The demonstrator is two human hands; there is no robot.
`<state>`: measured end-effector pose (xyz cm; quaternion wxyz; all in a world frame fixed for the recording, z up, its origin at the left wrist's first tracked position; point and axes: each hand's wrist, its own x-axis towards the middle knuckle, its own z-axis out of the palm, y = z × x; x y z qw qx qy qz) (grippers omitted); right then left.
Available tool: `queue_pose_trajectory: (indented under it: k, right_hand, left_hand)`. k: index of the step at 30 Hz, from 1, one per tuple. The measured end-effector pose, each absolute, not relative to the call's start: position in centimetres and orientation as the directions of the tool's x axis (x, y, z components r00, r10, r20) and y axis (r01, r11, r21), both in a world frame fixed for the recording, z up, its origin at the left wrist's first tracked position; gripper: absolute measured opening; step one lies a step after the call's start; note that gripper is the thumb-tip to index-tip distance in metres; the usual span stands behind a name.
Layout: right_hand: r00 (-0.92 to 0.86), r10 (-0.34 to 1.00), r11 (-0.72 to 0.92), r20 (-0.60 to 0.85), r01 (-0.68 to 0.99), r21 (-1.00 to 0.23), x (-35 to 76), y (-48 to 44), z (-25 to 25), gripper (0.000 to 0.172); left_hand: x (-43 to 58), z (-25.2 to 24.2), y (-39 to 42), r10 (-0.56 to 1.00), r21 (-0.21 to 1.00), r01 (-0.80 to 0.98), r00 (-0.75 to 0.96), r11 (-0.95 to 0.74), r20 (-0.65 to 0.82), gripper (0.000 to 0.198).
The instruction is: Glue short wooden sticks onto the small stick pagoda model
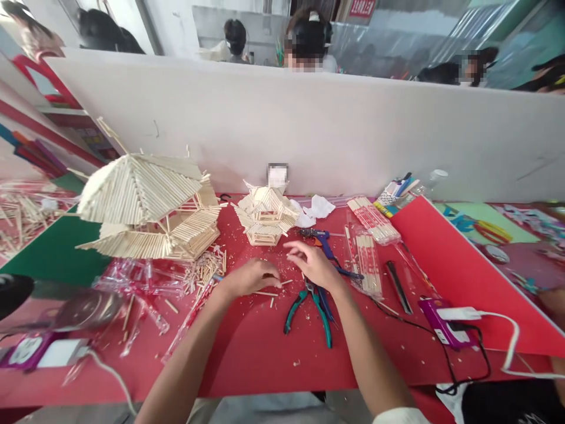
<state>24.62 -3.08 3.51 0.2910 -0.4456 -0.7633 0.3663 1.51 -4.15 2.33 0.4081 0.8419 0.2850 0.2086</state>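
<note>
My left hand [253, 277] hovers low over the table, its fingers curved, with a gap between thumb and fingers and nothing visible in them. Beneath it lie short cut wooden sticks [265, 293]. My right hand [312, 263] has its fingers apart and bare, pointing left in front of a small pavilion model [267, 218] made of sticks. Green-handled pliers [329, 330] lie just below that hand, partly over another dark-blue-handled tool [325, 306]. Behind the right hand rests a blue glue gun [324, 241]. A larger stick pavilion [141, 194] stands at left.
Packs of chopsticks [368, 259] lie at right beside a black-handled cutter [398, 287]. Purple power strips [445, 324] with cables sit at both sides. Stick scraps [207, 268] and plastic wrappers [141, 277] cover the left. A white partition [309, 129] stands behind; people sit beyond it.
</note>
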Motion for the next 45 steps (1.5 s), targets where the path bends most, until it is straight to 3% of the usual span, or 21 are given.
queue_pose_trajectory:
  k: [2,7,11,15,18,23,29,35,38,41,45]
  right_hand:
    - [-0.388,0.913,0.323,0.123,0.507,-0.799,25.8,-2.6,3.0,0.023]
    - [-0.468,0.882,0.329,0.053,0.533,-0.779,26.3,-2.6,2.9,0.015]
    - [-0.546,0.837,0.255,0.018,0.361,-0.897,24.4,-3.5,3.1,0.023]
    - [-0.602,0.797,0.003,-0.051,0.088,-0.996,22.9,-4.0,2.5,0.033]
    - [-0.567,0.819,-0.108,-0.093,0.007,-0.994,22.4,-4.1,2.2,0.037]
    - [-0.445,0.894,-0.027,-0.052,0.062,-0.998,22.0,-4.0,2.1,0.037]
    - [-0.523,0.846,-0.108,-0.101,0.018,-0.994,22.1,-3.9,1.3,0.036]
    - [-0.550,0.826,-0.118,-0.121,0.041,-0.992,22.7,-3.8,1.4,0.024]
    - [-0.578,0.805,-0.181,-0.135,-0.022,-0.983,22.8,-3.6,1.4,0.033]
    - [-0.594,0.791,-0.203,-0.144,-0.034,-0.979,22.8,-3.6,1.3,0.039]
    - [-0.632,0.748,-0.293,-0.203,-0.040,-0.955,22.6,-3.7,1.0,0.041]
  left_hand:
    - [-0.5,3.1,-4.4,0.741,0.821,0.385,0.668,-0.422,0.068,0.031]
    - [-5.9,3.4,-4.2,0.934,0.657,0.687,0.349,-0.310,0.076,0.034]
    - [-6.5,3.5,-4.2,0.968,0.653,0.722,0.241,-0.229,0.073,0.029]
    - [-4.2,4.0,-4.9,0.942,0.671,0.680,0.324,-0.295,0.087,0.027]
    - [-1.9,3.6,-5.6,0.854,0.720,0.516,0.478,-0.464,0.207,0.026]
    - [0.9,2.5,-6.6,0.856,0.715,0.483,0.386,-0.505,0.343,0.029]
    - [1.7,1.8,-6.6,0.769,0.585,0.503,0.461,-0.637,0.442,0.029]
    - [2.5,0.9,-6.7,0.817,0.547,0.622,0.304,-0.560,0.490,0.030]
    - [2.5,0.7,-6.6,0.826,0.561,0.628,0.266,-0.540,0.497,0.029]
    - [2.1,0.9,-6.5,0.797,0.515,0.627,0.325,-0.585,0.509,0.025]
    - [1.3,1.3,-6.4,0.743,0.360,0.673,0.448,-0.647,0.498,0.023]
